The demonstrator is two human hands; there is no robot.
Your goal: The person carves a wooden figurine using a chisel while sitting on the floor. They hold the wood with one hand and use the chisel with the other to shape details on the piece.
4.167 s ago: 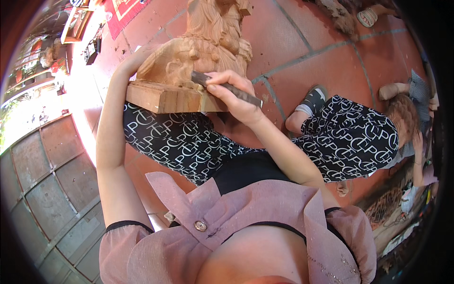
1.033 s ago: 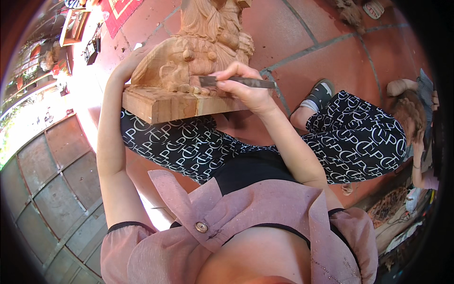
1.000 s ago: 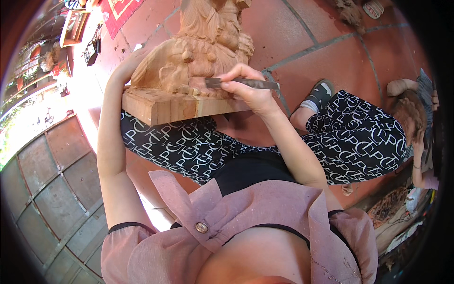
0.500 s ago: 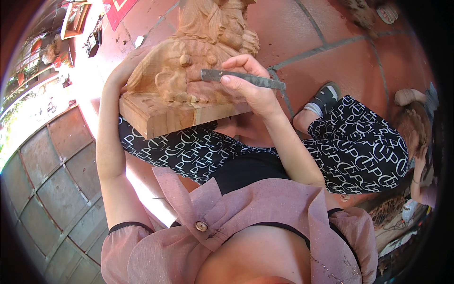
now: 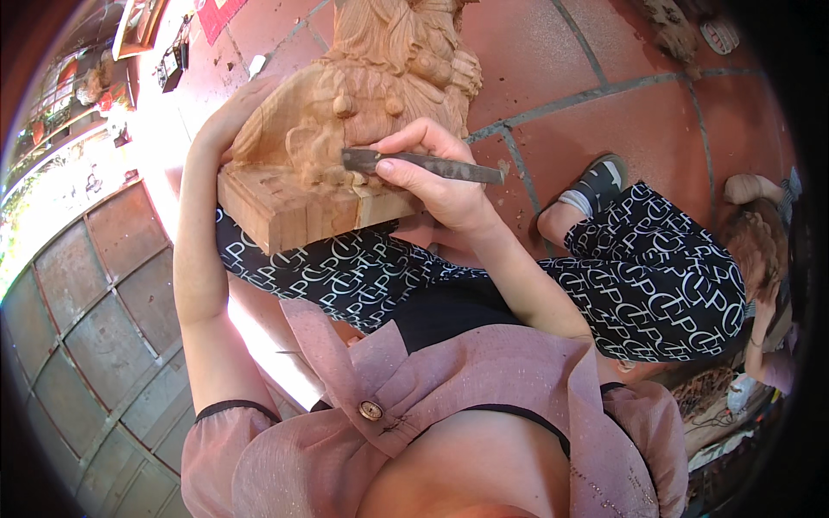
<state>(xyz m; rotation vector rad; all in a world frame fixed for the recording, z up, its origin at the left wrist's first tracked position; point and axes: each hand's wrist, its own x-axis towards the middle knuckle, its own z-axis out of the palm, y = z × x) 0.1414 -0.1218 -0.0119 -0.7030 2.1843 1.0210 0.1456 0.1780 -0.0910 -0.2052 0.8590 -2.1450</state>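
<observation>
A pale brown wood carving (image 5: 371, 86) with draped folds and a thick squared base (image 5: 302, 211) leans across my lap. My left hand (image 5: 250, 99) wraps round its left side, the fingertips hidden behind the wood. In my right hand (image 5: 440, 177), pinched between thumb and fingers, is a flat dark grey bar (image 5: 453, 168), perhaps a file or sanding stick; its exact kind cannot be told. The bar's left end lies at the carved detail just above the base and seems to touch it.
Red floor tiles (image 5: 553, 112) with grey joints lie beyond the carving. My sandalled foot (image 5: 600, 181) is at right. A brown rough wooden piece (image 5: 756, 237) and another person's arm (image 5: 760, 332) show at the right rim. Greenish-grey tiles (image 5: 95, 311) lie left.
My right hand has moved left and slightly down with the bar, bringing its end to the lower carved part near the base. My left hand stays at the carving's side.
</observation>
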